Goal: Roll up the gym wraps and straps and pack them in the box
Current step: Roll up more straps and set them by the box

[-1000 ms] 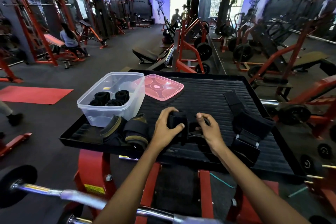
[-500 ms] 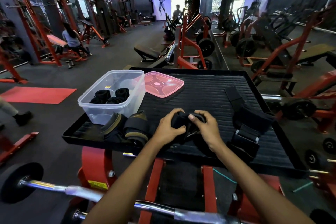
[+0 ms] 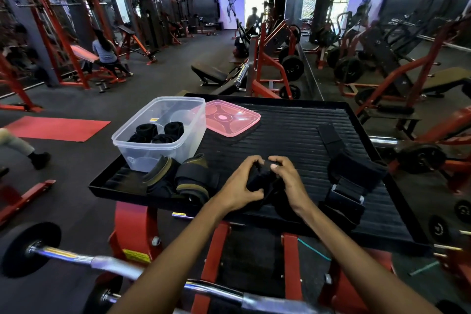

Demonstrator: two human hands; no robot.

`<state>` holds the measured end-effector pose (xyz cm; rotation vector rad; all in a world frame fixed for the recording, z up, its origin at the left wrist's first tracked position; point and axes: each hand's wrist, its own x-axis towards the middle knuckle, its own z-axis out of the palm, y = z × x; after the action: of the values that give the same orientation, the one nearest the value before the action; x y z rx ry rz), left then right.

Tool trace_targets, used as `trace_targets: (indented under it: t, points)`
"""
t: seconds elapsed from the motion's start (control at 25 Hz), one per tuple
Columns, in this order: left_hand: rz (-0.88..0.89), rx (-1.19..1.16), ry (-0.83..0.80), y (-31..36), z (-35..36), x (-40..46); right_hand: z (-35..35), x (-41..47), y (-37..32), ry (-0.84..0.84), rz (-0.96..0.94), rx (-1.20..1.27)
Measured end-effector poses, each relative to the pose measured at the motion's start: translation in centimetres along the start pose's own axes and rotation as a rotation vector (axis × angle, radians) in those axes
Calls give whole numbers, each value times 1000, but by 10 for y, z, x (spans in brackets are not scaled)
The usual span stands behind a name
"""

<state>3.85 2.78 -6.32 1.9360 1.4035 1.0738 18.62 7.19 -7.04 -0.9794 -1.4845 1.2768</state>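
Gym floor, red machines behind; black ribbed desk [image 3: 293,135] in front. Left hand [image 3: 242,183] and right hand [image 3: 286,181] both curled around black wrap [image 3: 262,181], near desk's front edge. Rolled wraps [image 3: 158,132] inside clear box [image 3: 142,150], far left; pink lid [image 3: 229,117] beside.
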Motion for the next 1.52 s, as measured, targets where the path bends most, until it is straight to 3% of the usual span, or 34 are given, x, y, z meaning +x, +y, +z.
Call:
trace_targets:
  t: [0.28, 0.4, 0.52, 0.6, 0.72, 0.8, 0.88, 1.04, 1.12, 1.32, 1.52]
  points:
    - [59, 39, -35, 2, -1, -1, 1, -3, -13, -69, -220, -362]
    - [-70, -7, 10, 0, -4, 1, -1, -6, -13, -119, -218, -427]
    - [-224, -53, 66, -5, -4, 5, -4, -12, -11, 15, -237, -353]
    - [-304, -329, 29, -7, -6, 6, -4, -13, -12, 77, -299, -358]
    - [-400, -984, -16, -1, -14, 3, -5, -17, -15, 131, -484, -362]
    - [-470, -1157, -28, 0, -17, 5, -7, -19, -16, 85, -549, -368]
    - [-531, -1103, 20, -4, -16, 7, -4, -20, -17, -33, -472, -285]
    - [-481, -882, 107, -8, -8, 11, 1, -14, -18, -81, 76, 343]
    - [-463, -815, 170, -4, -4, 12, 0, -12, -17, -76, 251, 461]
    - [-414, -730, 289, 3, -9, 7, -8, -12, -23, -119, 362, 578]
    - [-424, -947, 146, 21, -7, -19, 3, -39, -32, -197, 278, 646]
